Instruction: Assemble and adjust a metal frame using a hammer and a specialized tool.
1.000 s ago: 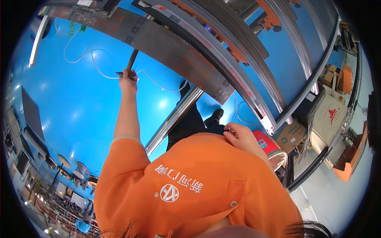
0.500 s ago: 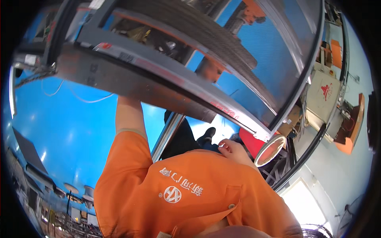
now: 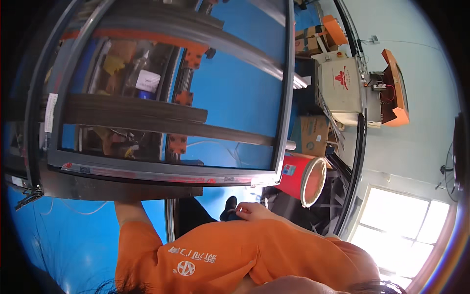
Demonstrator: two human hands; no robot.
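Observation:
A large dark grey window frame with fine mesh (image 3: 147,172) lies in front of me over a metal rack. My left forearm (image 3: 131,211) runs up to the steel beam (image 3: 122,190) along the near side of the frame and passes out of sight there. The fingers of my left hand are hidden, so what they touch does not show. Close to my body, beyond the beam's right end, my right hand (image 3: 249,211) hangs with its fingers curled in and nothing visible in them. It touches neither frame nor beam.
Through the mesh show dark rails (image 3: 132,109), orange brackets (image 3: 184,98) and a bottle with a white label (image 3: 148,81). A red bucket (image 3: 293,171) stands right of the frame, near a cardboard box (image 3: 313,136) and a beige cabinet (image 3: 338,81). Below is a blue floor (image 3: 85,218).
My view has swung to the right, so the frame sits further left and looks more level. The left forearm still reaches to the beam; the right hand stays curled near my body.

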